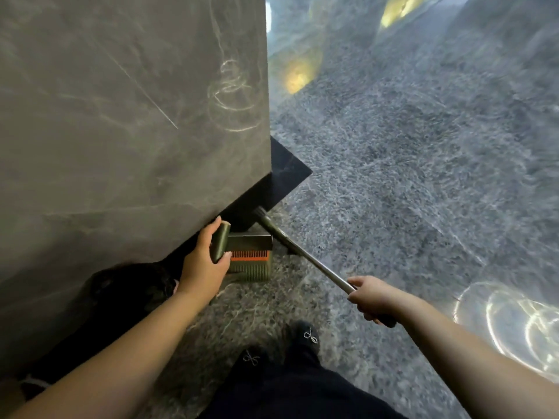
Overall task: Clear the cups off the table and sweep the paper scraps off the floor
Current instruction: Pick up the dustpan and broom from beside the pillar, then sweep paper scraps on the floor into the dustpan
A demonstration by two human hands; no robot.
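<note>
Two hands hold a dustpan and a broom beside a big grey table

The left hand (203, 258) curls its fingers round the green handle (220, 241) of the dustpan (249, 260), which sits on the speckled floor (408, 176) just past that hand, with orange comb teeth on top. The right hand (373, 299) grips the silver stick of the broom (305, 255); the stick slants up and away from that hand and goes under the dark base (272, 189) of the table (121, 116), so the brush end is hidden. Below the hands are two dark shoes (281, 346) with little bows. Bright round light spots shine on the floor to the right of the right hand
</note>
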